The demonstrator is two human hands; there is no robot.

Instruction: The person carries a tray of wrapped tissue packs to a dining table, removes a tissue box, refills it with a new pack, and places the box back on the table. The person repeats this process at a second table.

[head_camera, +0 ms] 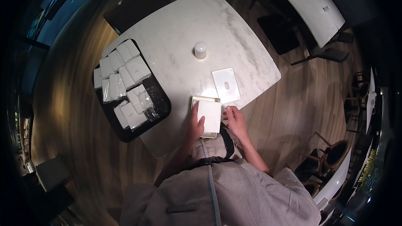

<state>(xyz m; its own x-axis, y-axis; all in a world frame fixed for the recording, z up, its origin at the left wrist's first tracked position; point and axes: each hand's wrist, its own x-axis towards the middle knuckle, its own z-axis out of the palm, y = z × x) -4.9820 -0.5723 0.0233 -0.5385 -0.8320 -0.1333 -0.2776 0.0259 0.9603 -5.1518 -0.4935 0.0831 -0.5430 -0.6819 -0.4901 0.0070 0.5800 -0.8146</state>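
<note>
My left hand [198, 124] is closed around the left side of a white stack [209, 116], which looks like folded paper napkins. Beneath that stack a shallow pale box [206, 98] shows at its far and near ends, by the table's front edge. My right hand [236, 121] hovers just right of the stack, its fingers loosely curled and apart, with nothing visible in them. Beyond it a flat white cover plate [226, 84] with an oval hole lies on the marble table [176, 59].
A black tray [163, 100] at the left carries several plastic-wrapped white packs [130, 69]. A small white cylindrical lamp or jar [200, 50] stands mid-table. A dark chair [136, 8] is at the far side. Another marble table [311, 6] stands at the upper right.
</note>
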